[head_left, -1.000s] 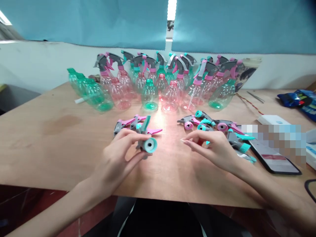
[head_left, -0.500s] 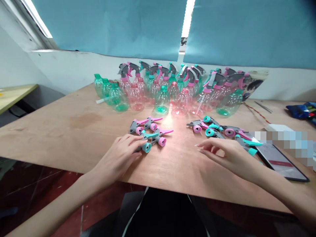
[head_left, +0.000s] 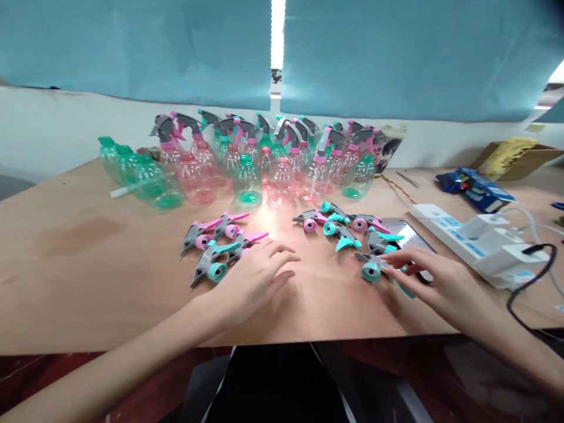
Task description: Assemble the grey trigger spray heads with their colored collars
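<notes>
My left hand [head_left: 263, 277] hovers low over the table with its fingers apart, holding nothing. To its left lie several trigger spray heads, among them a grey and teal spray head [head_left: 211, 264] and a grey and pink one [head_left: 198, 235]. My right hand [head_left: 420, 271] has its thumb and fingers slightly apart over another grey and teal spray head [head_left: 371, 270]. Its fingertips are at that head's middle and partly hide it; no firm grip shows. More loose heads lie just beyond, including a teal-collared spray head [head_left: 339, 232] and a pink-collared one [head_left: 311, 222].
Green bottles [head_left: 248, 181] and pink bottles [head_left: 282, 182] stand across the back, many topped with spray heads. At the right are a phone [head_left: 412, 235], a white power strip [head_left: 453, 232] with plugged chargers and cables, a blue packet [head_left: 482, 191] and a cardboard box [head_left: 533, 153].
The view has swung right. My left hand has moved off the left group of spray heads to their right side. My right hand has shifted rightward to the nearest teal spray head.
</notes>
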`<state>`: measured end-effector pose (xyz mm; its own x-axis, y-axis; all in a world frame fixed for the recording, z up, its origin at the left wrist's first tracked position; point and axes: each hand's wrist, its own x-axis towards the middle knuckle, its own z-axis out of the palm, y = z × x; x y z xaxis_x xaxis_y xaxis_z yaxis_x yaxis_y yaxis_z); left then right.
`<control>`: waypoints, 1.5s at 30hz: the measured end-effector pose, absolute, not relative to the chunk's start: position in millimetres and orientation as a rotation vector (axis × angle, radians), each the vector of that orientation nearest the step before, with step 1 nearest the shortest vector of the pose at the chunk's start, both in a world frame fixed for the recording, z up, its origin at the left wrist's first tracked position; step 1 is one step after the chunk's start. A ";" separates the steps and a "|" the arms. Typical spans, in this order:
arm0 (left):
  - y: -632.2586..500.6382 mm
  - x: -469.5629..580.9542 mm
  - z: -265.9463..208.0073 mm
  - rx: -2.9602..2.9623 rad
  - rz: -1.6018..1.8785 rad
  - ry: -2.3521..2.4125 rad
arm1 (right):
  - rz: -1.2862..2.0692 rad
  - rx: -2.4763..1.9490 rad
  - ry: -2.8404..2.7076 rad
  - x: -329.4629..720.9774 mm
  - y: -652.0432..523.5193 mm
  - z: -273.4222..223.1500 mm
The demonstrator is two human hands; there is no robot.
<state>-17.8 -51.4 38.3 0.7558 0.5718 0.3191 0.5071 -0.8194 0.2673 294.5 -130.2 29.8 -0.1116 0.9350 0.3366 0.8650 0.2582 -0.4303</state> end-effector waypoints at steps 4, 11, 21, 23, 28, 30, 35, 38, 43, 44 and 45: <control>-34.1 33.2 28.0 2.819 0.554 0.697 | -0.056 -1.567 -2.058 300.9 -131.3 14.4; 1.1 99.9 14.9 2.957 0.579 0.683 | -0.292 -1.574 -2.155 298.0 -125.6 0.2; -9.8 97.8 9.5 3.071 0.402 0.620 | -0.074 -1.718 -2.195 299.2 -99.0 -5.1; -15.4 85.6 15.9 3.086 0.350 0.604 | -0.007 -1.721 -2.201 299.3 -97.2 -5.8; -9.5 68.1 27.1 3.007 0.433 0.712 | 0.046 -1.702 -2.212 286.8 -104.4 -1.8; 0.6 74.0 29.6 2.991 0.539 0.791 | 0.052 -1.686 -2.238 278.5 -108.9 3.0; 25.0 113.9 25.1 3.027 0.509 0.819 | 0.037 -1.634 -2.320 261.6 -116.8 11.3; 28.8 129.5 15.8 3.024 0.439 0.766 | 0.014 -1.639 -2.307 260.4 -119.1 5.9; 13.4 117.3 11.8 3.002 0.363 0.670 | -0.098 -1.708 -2.148 270.1 -117.9 -13.7; 8.0 111.7 13.1 2.994 0.361 0.656 | -0.116 -1.715 -2.127 271.7 -117.2 -16.2; 2.4 105.9 14.8 2.982 0.365 0.643 | -0.124 -1.718 -2.114 272.7 -116.4 -17.5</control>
<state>105.9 2.4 14.8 0.8843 0.4141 0.2159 0.3976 -0.9101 0.1171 272.7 -116.4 -17.5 -0.1549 0.9172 0.3671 0.9537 0.2358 -0.1867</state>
